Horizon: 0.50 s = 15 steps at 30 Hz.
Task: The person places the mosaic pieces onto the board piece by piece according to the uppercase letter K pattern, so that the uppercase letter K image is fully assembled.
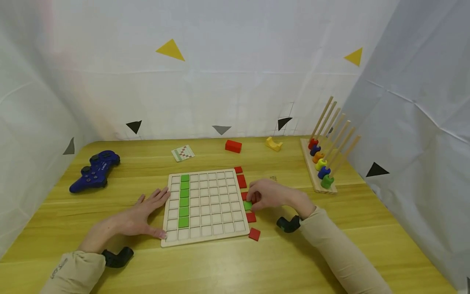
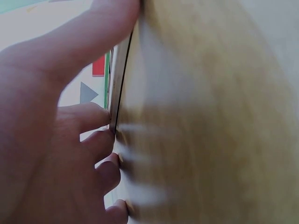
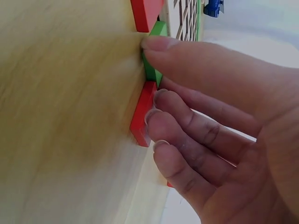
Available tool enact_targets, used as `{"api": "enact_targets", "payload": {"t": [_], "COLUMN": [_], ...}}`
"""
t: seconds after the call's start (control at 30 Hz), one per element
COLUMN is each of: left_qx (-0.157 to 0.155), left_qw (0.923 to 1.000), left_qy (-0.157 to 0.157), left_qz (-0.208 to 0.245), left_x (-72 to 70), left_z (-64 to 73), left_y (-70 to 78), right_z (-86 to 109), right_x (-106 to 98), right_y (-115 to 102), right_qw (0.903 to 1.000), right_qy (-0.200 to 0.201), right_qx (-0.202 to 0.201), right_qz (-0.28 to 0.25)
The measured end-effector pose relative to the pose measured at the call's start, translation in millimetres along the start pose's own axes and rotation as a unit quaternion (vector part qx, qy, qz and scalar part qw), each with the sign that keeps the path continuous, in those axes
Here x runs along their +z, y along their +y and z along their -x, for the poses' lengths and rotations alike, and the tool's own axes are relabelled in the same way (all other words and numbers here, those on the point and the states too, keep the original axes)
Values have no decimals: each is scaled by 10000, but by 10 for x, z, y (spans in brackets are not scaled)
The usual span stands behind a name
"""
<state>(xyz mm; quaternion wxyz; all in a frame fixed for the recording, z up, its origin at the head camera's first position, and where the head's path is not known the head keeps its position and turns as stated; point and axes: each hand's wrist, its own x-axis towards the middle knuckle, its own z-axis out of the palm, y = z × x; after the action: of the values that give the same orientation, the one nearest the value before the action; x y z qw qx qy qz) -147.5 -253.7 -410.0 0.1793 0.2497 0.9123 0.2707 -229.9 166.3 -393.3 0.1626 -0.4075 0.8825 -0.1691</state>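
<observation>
A pale wooden grid board [image 1: 216, 230] lies on the table, with several green tiles [image 1: 184, 202] in its second column from the left. My left hand [image 1: 143, 214] rests against the board's left edge, its fingers spread and its thumb at the near corner. Along the right edge, my right hand [image 1: 269, 194] pinches a loose green tile [image 3: 150, 70]. In the right wrist view the thumb is on this tile and the index fingertip is hidden. Several red tiles [image 1: 241, 181] lie down that same side, one red tile [image 3: 142, 116] just beside the curled fingers.
A blue game controller [image 1: 96, 171] lies at the left. Behind the board are a patterned card [image 1: 183, 153], a red block [image 1: 233, 146] and a yellow curved block [image 1: 273, 143]. At the right stands a wooden peg rack [image 1: 312, 167] with coloured beads. White sheeting [image 1: 235, 94] borders the table.
</observation>
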Motion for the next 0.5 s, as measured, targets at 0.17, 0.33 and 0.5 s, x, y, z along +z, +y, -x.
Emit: {"api": "enact_targets", "payload": {"t": [0.17,0.33,0.5], "left_qx": [-36,-58,-43], "left_qw": [10000,10000,10000], "left_qy": [-17,-20,5], "left_qz": [10,-9,-14], "left_x": [-2,6,6], "left_z": [-2,-6,-8], "left_y": [6,-4,-15], "right_z": [-3,-3,-1], "right_x": [3,5,11], "right_y": [9,28,38], "right_qw": [9999,9999,9999], "right_qy": [85,74,48], "right_qx": [20,63,125], "right_qz": [-76,-97,-32]}}
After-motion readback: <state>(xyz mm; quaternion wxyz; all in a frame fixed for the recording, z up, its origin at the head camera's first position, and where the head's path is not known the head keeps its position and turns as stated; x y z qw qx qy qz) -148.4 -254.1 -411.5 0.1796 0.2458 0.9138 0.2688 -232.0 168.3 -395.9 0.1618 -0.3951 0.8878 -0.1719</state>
